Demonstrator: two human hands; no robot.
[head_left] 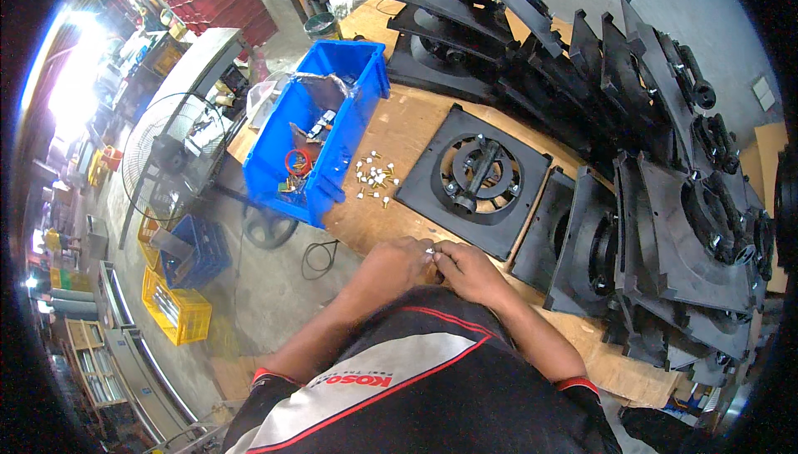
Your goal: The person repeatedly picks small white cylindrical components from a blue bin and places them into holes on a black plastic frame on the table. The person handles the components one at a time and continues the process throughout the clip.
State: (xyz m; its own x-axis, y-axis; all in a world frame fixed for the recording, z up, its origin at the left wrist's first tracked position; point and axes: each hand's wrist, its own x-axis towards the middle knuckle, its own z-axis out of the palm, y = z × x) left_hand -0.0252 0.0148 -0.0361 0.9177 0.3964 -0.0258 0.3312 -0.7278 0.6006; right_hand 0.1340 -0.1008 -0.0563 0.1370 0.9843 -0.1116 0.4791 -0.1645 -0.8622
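At the table's front edge, my left hand (pixel 401 261) and my right hand (pixel 465 269) meet close to my body, fingers bent and pinched together. Between their fingertips shows a small white-tipped piece (pixel 430 251), mostly covered by the fingers. Just beyond lies a black square plate (pixel 431 201) with a round opening, and a black burner (pixel 478 176) with a thick tube sits across it. Left of the plate, several small brass fittings with white heads (pixel 378 176) are scattered on the wooden tabletop (pixel 413 113).
A blue plastic bin (pixel 332 180) with small parts and a red ring stands at the table's left edge. Many black plates (pixel 573 238) with burners lean in rows to the right and back. On the floor side are a caged fan (pixel 170 155) and a yellow crate (pixel 179 309).
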